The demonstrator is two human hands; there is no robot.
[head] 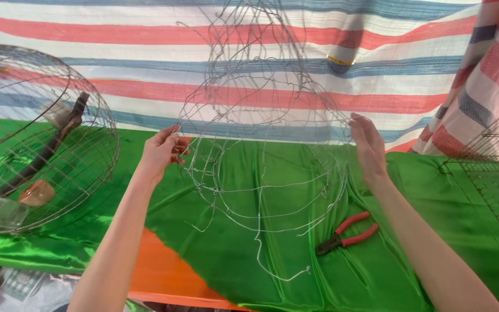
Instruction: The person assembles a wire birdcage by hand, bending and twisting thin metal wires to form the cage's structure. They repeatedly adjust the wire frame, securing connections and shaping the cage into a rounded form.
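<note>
- Lying nearest on the shiny green cloth (pixel 411 277) are pliers (pixel 346 232) with red handles, just below the right forearm.
- Above them, the left hand (pixel 160 152) pinches the rim of a thin, half-woven wire frame (pixel 261 144), fingers closed on the wire.
- The right hand (pixel 368 148) is flat and open, its palm against the frame's other side.
- At the left, a finished round wire cage (pixel 41 144) holds a dark stick and a clear container.
- Behind hangs a striped tarp (pixel 376 63) in red, blue and white.
</note>
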